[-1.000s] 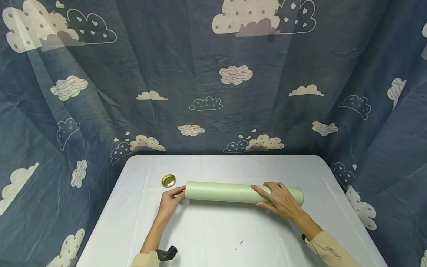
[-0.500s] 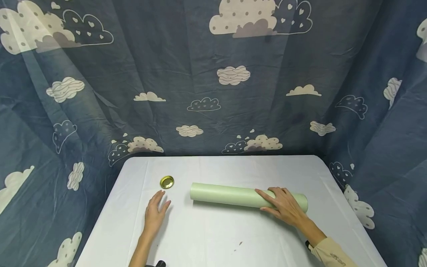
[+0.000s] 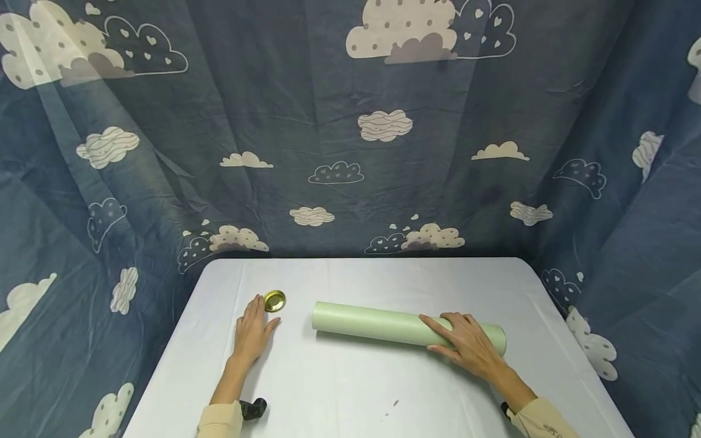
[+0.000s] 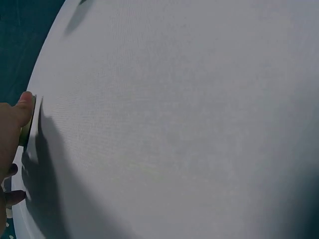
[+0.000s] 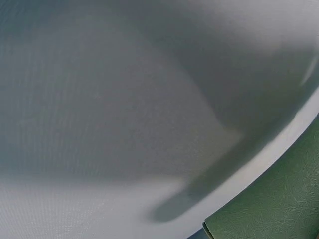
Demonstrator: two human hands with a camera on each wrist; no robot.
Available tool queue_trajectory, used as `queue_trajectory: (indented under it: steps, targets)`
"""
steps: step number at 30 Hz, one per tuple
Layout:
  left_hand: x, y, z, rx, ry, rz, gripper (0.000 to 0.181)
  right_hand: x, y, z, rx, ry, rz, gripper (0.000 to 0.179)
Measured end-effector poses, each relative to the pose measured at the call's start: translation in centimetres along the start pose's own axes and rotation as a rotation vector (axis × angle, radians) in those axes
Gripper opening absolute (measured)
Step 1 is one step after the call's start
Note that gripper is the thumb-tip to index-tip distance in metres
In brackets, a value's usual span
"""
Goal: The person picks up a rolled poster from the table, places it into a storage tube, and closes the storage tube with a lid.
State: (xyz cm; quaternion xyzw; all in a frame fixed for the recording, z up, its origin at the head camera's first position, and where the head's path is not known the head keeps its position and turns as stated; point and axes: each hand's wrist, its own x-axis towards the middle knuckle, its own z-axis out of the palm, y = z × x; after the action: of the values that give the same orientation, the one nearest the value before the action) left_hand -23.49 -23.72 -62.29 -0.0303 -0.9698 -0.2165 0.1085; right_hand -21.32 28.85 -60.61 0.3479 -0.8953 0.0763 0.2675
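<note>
A round gold jar lid (image 3: pixel 274 300) lies at the left of the table. My left hand (image 3: pixel 252 333) is beside it, fingers stretched forward with their tips at its left rim and the thumb spread out below it. In the left wrist view the lid (image 4: pixel 27 127) is mostly hidden by my left hand (image 4: pixel 9 132) at the frame's edge. A long pale green roll (image 3: pixel 372 322) lies across the table. My right hand (image 3: pixel 465 342) grips its right part, thumb on the near side and fingers over the top. The roll (image 5: pixel 279 194) shows a grained surface in the right wrist view.
The white table (image 3: pixel 350 389) has small dark marks (image 3: pixel 393 406) near its front. A blue curtain (image 3: pixel 306 121) with cloud prints hangs behind and on both sides. A black wrist strap piece (image 3: pixel 254 409) sits at the left cuff.
My left hand has left the roll's left end and moved left and forward to the lid. The roll shifted slightly right and toward me, with my right hand still on it.
</note>
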Motion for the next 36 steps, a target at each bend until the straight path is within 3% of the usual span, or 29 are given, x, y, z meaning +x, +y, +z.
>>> queue_trajectory:
  steps: [6,12,17,20,29,33,36]
  targets:
    - [1.4,-0.3,0.1,0.096,-0.004,0.011,0.075,0.4,-0.6,0.2,0.013,-0.017,-0.009,0.076]
    - [2.8,0.3,0.6,0.156,-0.034,0.046,0.069,0.4,-0.5,0.0,0.005,0.008,-0.001,0.069]
    - [3.2,0.8,1.0,0.203,0.037,0.096,0.059,0.3,-0.5,-0.2,-0.006,-0.008,0.002,0.073]
    - [3.4,1.1,0.9,0.193,0.044,0.113,0.056,0.2,-0.5,-0.3,-0.013,-0.019,0.008,0.076]
    - [3.2,1.0,0.8,0.081,0.03,0.085,0.053,0.2,-0.2,-0.4,-0.018,0.005,-0.001,0.068]
    - [2.8,1.6,0.3,-0.094,0.035,0.065,0.053,0.0,-0.3,-0.8,-0.02,-0.009,0.014,0.073]
    - [2.2,2.2,-0.2,-0.29,-0.015,0.021,0.054,-0.3,-0.4,-0.9,-0.023,-0.014,0.022,0.072]
